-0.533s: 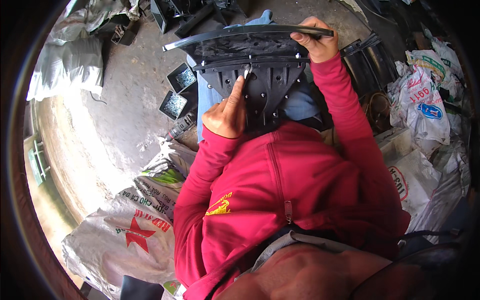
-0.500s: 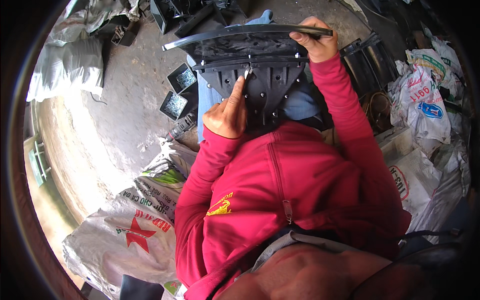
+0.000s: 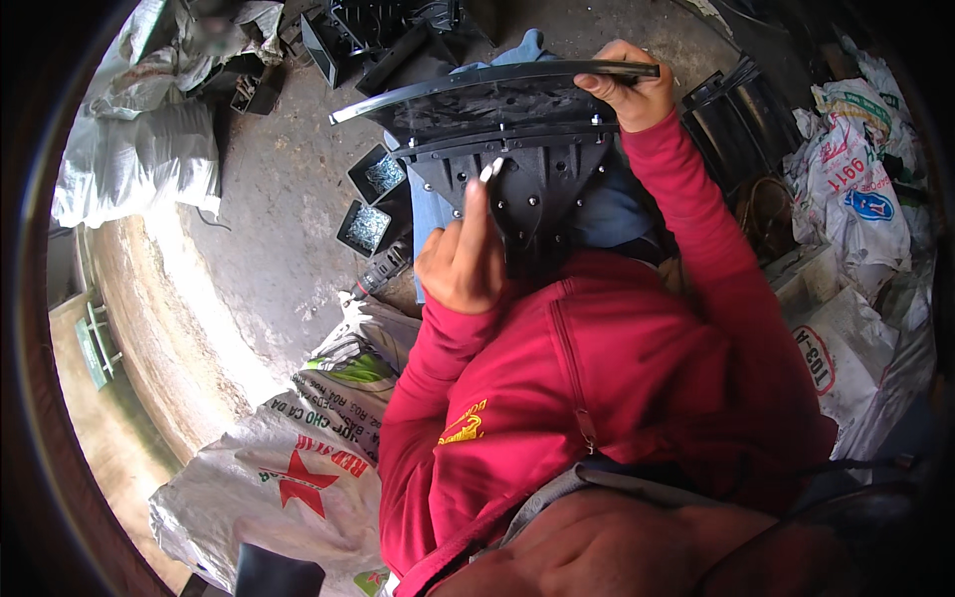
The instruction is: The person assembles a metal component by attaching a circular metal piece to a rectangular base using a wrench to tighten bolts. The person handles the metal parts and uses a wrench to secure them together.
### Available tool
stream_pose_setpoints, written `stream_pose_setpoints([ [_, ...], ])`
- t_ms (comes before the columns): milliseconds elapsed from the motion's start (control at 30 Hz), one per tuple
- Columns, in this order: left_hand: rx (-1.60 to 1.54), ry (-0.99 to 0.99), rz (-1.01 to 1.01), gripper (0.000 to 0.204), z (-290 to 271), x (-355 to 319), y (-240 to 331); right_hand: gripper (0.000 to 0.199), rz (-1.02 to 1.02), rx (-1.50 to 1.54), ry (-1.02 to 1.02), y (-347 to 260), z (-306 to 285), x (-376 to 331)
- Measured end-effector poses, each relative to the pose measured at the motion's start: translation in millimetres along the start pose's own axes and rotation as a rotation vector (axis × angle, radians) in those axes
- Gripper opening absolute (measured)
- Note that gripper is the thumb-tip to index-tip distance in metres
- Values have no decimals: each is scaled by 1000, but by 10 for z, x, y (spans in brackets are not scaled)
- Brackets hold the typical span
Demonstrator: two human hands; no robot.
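A black plastic part (image 3: 532, 184) with a long curved upper plate lies across my lap, dotted with several silver screws. My right hand (image 3: 637, 85) is closed around the right end of the curved plate (image 3: 438, 98), thumb on the near side. My left hand (image 3: 463, 254) is at the middle of the part, index finger stretched forward and the other fingers curled. At that fingertip shows a small white stick-like piece (image 3: 490, 171), seemingly pinched; its kind is unclear, and my left thumb is hidden.
Two small dark bins (image 3: 364, 227) of silver screws stand on the floor left of my legs, with a power drill (image 3: 383, 269) beside them. A white printed sack (image 3: 269, 488) lies at the lower left, more bags (image 3: 856, 189) at the right. Black parts (image 3: 388, 40) are piled ahead.
My left hand has drawn back slightly toward me, and the white piece at its fingertip shows more clearly. My right hand keeps its grip; the whole view has shifted a little.
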State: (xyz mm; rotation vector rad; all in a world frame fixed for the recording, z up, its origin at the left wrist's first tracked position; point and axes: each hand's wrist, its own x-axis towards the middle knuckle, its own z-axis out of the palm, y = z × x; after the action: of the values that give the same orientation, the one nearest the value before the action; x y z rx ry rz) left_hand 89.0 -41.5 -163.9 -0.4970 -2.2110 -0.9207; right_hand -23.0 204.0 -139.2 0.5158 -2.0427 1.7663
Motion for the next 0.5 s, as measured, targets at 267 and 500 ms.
stream_pose_setpoints([
  [267,5,-55,-55,55,-64,66,83,26,2,11,1,43,-6,18],
  [500,86,-221,-33,61,-11,39,3,23,34,-31,-96,60,-96,-32],
])
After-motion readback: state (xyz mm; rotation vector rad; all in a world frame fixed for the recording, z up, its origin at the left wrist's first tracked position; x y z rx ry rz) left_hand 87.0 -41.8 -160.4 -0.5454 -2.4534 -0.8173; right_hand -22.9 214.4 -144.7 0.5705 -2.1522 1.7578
